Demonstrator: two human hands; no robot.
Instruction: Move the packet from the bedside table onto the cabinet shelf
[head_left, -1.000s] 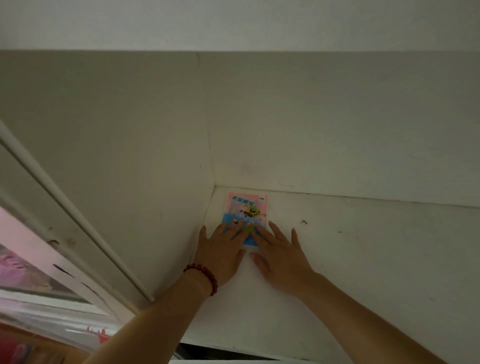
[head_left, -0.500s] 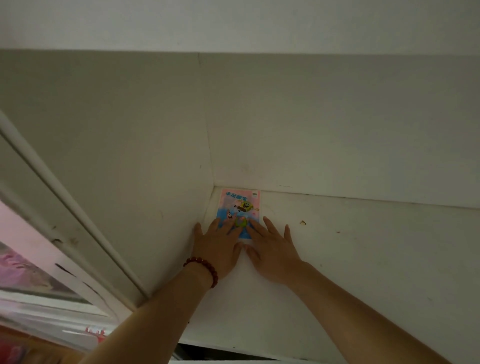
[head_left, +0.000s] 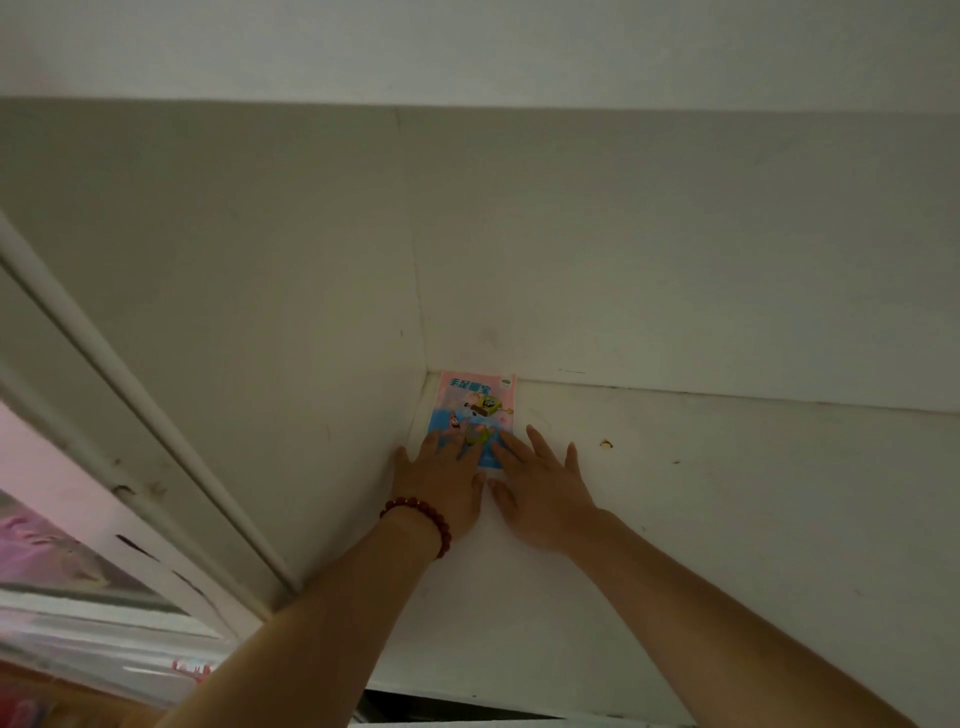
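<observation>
The pink and blue cartoon packet (head_left: 475, 402) lies flat on the white cabinet shelf (head_left: 753, 519), pushed into the back left corner with its top edge against the back wall. My left hand (head_left: 441, 483) rests flat with spread fingertips on the packet's lower left part. My right hand (head_left: 540, 493) lies flat beside it, fingertips on the packet's lower right edge. Neither hand grips the packet. The fingers hide its lower edge. A red bead bracelet (head_left: 422, 519) is on my left wrist.
The cabinet's left side wall (head_left: 260, 312) and back wall (head_left: 675, 260) close in the corner. A small brownish speck (head_left: 605, 443) sits on the shelf right of my hands. The white cabinet door frame (head_left: 130, 415) slants at the left, with pink blurred things beyond.
Both hands have slid the packet away from me into the back left corner, until its top edge met the back wall. The hands stayed flat on it.
</observation>
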